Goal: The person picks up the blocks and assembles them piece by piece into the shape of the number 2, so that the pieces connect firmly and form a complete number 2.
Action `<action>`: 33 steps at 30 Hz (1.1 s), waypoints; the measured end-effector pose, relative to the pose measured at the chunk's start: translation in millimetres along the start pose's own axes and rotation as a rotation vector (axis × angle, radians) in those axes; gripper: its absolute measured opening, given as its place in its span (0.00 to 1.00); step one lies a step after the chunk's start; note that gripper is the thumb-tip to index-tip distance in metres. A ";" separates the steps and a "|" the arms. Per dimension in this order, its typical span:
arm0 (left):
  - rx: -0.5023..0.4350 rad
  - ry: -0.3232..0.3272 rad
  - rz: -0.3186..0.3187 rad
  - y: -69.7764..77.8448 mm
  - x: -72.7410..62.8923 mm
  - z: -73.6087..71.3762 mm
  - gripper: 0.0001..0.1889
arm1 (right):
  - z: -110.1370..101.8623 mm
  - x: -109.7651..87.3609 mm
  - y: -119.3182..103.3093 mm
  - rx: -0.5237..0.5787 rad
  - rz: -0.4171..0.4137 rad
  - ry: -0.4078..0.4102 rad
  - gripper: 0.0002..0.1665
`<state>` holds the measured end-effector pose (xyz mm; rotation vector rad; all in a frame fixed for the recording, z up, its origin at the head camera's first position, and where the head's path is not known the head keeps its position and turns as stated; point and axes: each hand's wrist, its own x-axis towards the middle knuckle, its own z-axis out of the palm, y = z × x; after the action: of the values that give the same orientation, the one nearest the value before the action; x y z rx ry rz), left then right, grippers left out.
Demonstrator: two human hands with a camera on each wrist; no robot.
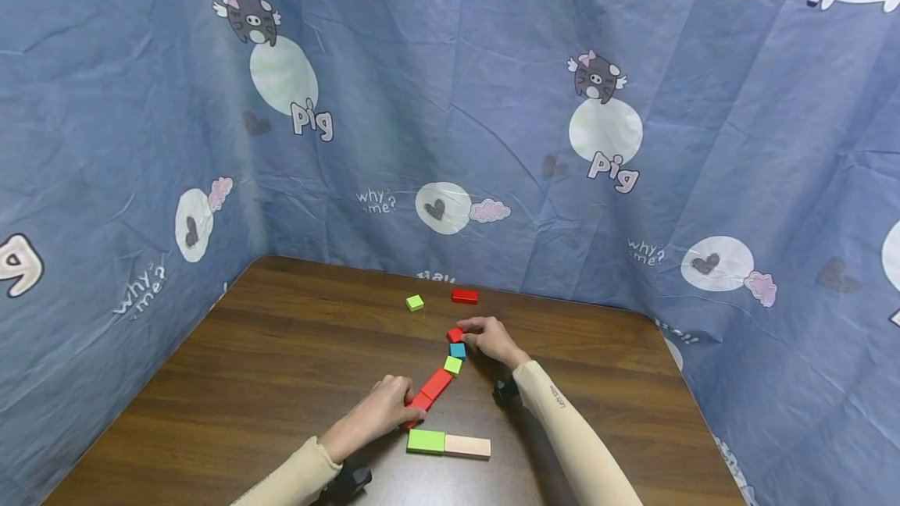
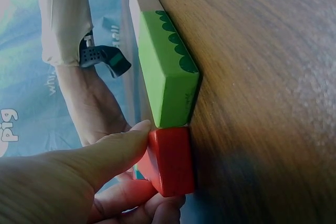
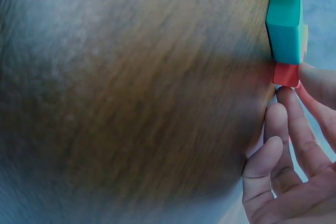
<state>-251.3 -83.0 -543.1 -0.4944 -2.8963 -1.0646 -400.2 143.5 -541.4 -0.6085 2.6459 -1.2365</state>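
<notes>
A bent row of wooden blocks runs across the table in the head view. My left hand [image 1: 385, 406] pinches the long red block [image 2: 176, 162] at the row's near end, thumb on one side and fingers on the other. Another long red block [image 1: 437, 385] lies end to end with it, followed by a light green block [image 1: 453, 366] and a blue block [image 1: 458, 350]. At the far end my right hand [image 1: 494, 340] pinches a small red block [image 1: 455, 335] beside the blue one. Its lower part is partly hidden by fingers in the right wrist view.
Near the left hand, a green block [image 1: 426, 442] and a pale wooden block [image 1: 467, 447] lie end to end. Farther back sit a light green block [image 1: 415, 303] and a red block [image 1: 465, 297]. A blue patterned curtain [image 1: 436, 139] hangs behind the wooden table [image 1: 295, 334].
</notes>
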 end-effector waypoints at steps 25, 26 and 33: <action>-0.021 -0.020 -0.016 0.2 1.3 -2.9 0.16 | 0.6 1.0 0.1 0.013 0.015 -0.028 0.17; -0.020 -0.019 -0.013 0.3 1.1 -2.8 0.16 | 0.8 0.8 0.1 0.011 0.017 -0.028 0.17; -0.015 -0.017 -0.009 -1.4 1.1 -0.5 0.16 | 1.7 -1.2 -0.5 0.013 0.013 -0.021 0.18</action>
<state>-252.8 -84.0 -543.4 -0.4943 -2.9099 -1.0895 -398.5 142.5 -542.2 -0.5980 2.6188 -1.2360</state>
